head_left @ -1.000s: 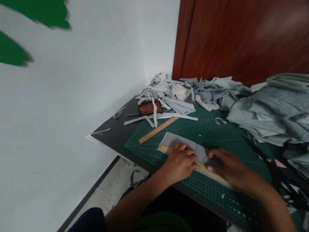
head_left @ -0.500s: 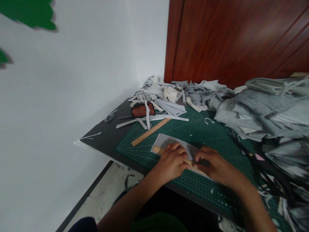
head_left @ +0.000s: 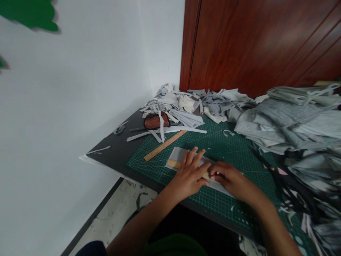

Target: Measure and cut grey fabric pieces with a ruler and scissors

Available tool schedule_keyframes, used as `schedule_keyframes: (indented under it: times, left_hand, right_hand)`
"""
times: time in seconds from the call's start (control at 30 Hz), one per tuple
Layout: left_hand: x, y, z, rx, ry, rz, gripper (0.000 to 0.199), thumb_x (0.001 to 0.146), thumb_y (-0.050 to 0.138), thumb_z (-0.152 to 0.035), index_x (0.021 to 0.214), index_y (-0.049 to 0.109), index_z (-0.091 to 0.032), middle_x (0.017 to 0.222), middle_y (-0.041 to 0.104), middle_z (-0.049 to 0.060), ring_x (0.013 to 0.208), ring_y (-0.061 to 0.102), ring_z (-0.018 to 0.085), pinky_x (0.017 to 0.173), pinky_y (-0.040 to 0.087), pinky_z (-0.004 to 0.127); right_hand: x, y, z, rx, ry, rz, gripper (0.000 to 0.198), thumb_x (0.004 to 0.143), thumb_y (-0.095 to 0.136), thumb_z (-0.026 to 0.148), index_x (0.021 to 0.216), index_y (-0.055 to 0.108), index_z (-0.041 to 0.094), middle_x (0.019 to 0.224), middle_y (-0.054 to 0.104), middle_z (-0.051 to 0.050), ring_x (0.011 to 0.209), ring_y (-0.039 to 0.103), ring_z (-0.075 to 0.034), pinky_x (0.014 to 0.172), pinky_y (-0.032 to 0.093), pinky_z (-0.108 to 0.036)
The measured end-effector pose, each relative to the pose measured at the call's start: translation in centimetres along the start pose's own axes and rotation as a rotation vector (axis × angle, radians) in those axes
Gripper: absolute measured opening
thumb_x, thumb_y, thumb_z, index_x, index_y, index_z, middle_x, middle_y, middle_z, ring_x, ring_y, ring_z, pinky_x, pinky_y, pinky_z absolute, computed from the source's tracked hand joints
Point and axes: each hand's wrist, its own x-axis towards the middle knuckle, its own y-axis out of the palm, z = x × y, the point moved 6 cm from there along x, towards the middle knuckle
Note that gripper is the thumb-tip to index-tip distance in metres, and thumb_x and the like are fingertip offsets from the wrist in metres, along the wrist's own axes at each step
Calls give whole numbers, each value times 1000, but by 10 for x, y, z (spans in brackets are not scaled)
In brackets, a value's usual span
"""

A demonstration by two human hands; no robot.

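Observation:
A pale grey folded cloth strip (head_left: 178, 153) lies slantwise on the green cutting mat (head_left: 160, 174), with a wooden ruler (head_left: 173, 163) along it. My left hand (head_left: 189, 176) rests flat across the ruler and cloth, its fingers spread. Just to the right, my right hand (head_left: 230, 177) is closed, thumb and fingers pinched at the ruler; the ruler's right part is partly hidden under it. A second wooden ruler (head_left: 165, 145) lies farther back on the mat, touched by neither hand.
Large scissors (head_left: 274, 170) lie on the right beside a tall heap of grey fabric (head_left: 290, 121). Cloth scraps (head_left: 183, 103) pile up along the back, near a brown pouch-like item (head_left: 153, 122) crossed by white strips. A white wall (head_left: 106, 71) borders the table's left side.
My left hand has gone from curled fingers to a flat, spread palm on the ruler. My right fingers, apart before, have come together at the ruler and moved slightly left.

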Motion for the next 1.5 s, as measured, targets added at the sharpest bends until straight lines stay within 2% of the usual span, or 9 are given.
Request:
schedule_keyframes:
  times: [0.13,0.3,0.47,0.73,1.0,1.3,1.5]
  left_hand:
    - [0,4,2,-29,-3,37,53,90,79,-35,138,57,-24,171,27,13,163,6,33,129,22,62]
    - [0,11,7,-56,-5,105,68,94,74,-35,153,43,-22,173,24,14,163,1,30,129,24,59]
    - [-1,11,7,-49,-11,126,74,95,73,-36,158,37,-22,175,15,16,162,-7,30,129,22,58]
    - [2,10,4,-13,8,129,78,94,75,-31,160,34,-23,175,9,16,161,-14,33,130,11,63]
    - [2,11,5,3,1,162,78,94,75,-37,159,36,-21,175,12,15,161,-13,34,131,10,60]
    - [4,11,7,42,-13,224,78,94,73,-45,159,37,-21,175,13,12,161,-10,32,132,9,56]
    - [1,13,7,75,-14,213,68,101,62,-49,158,40,-21,175,10,12,161,-10,31,133,9,56]
  right_hand:
    - [0,0,-2,51,19,-19,20,101,51,19,87,65,24,89,67,-5,86,65,-24,80,48,-36]
    - [1,-3,-6,37,70,-45,21,100,49,19,86,63,25,87,66,-4,84,66,-23,78,49,-34]
    - [1,-1,-11,26,70,-55,19,100,49,20,88,63,25,89,68,-4,84,68,-24,78,50,-35]
    - [2,-1,-15,-9,113,-49,15,100,52,26,91,64,24,90,72,-6,85,68,-26,79,50,-38]
    - [3,1,-24,-63,196,-142,14,96,49,27,87,60,26,86,69,-6,83,67,-26,76,48,-38]
    - [4,3,-28,-73,215,-238,17,95,50,29,80,57,26,78,65,-5,75,64,-25,70,45,-36]
    - [4,4,-28,-83,188,-188,18,98,49,28,87,62,25,82,68,-6,77,65,-25,71,46,-36]
